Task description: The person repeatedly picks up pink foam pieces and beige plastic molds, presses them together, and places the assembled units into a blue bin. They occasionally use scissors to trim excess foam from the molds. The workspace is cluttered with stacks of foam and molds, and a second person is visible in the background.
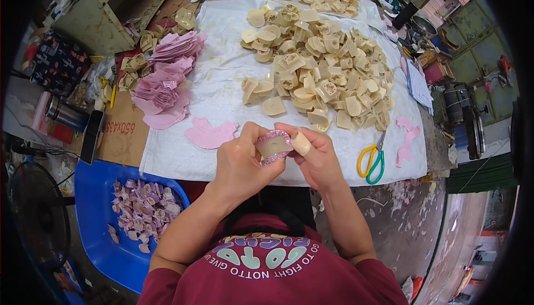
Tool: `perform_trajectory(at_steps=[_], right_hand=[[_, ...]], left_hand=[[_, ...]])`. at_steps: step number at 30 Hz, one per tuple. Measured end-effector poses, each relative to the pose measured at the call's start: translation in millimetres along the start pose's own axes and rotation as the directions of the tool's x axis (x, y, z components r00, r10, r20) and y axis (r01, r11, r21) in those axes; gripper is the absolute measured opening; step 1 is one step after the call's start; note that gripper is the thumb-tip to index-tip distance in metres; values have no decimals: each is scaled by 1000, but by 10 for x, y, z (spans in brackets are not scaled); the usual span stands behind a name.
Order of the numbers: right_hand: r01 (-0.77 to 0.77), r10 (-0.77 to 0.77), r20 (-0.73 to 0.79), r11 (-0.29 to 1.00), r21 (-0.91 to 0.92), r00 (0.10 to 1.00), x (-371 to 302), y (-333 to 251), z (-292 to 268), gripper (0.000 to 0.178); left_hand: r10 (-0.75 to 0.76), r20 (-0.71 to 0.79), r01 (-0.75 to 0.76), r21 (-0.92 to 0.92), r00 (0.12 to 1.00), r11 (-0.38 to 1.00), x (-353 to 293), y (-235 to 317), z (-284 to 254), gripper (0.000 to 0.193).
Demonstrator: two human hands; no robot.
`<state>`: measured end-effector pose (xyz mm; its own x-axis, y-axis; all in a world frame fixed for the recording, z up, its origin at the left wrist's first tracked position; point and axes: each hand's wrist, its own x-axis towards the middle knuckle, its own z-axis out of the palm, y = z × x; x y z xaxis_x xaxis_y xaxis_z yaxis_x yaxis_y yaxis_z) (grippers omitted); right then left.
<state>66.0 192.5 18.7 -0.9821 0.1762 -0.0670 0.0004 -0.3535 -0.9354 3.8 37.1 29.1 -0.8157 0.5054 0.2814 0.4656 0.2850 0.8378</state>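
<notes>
Close in front of my chest, at the table's near edge, both hands hold a beige plastic shoe heel (273,147) with pink glittery covering around its rim. My left hand (236,157) is closed around its left side, fingers curled. My right hand (318,163) pinches the right side, and a beige cover wraps its thumb. Just left of the hands, a cut pink piece (210,134) lies flat on the white sheet (217,43). Beyond them spreads a big pile of bare beige heels (328,77).
Stacked pink pieces (167,85) sit at the left on cardboard. Scissors with yellow and green handles (372,162) and a pink scrap (408,138) lie at the right. A blue basin (92,194) holds pink-covered heels (146,207); a black fan (41,216) stands beside it.
</notes>
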Motion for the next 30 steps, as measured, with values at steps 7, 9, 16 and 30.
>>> perform_trajectory(at_steps=[7,9,16,30], right_hand=[[50,-77,-108,971,-233,991,12,10,147,30],[81,-97,-73,979,-188,993,24,1,145,29],[256,-279,41,802,-540,959,-45,71,90,37],[-159,167,-131,985,65,977,-215,100,156,32]], left_hand=[[-30,-103,35,42,994,999,38,-51,115,36],[-52,-124,49,-28,991,998,55,-93,121,37],[-128,255,223,-389,959,894,77,-129,-102,23],[205,-65,-214,-193,976,958,-80,-9,-28,37]])
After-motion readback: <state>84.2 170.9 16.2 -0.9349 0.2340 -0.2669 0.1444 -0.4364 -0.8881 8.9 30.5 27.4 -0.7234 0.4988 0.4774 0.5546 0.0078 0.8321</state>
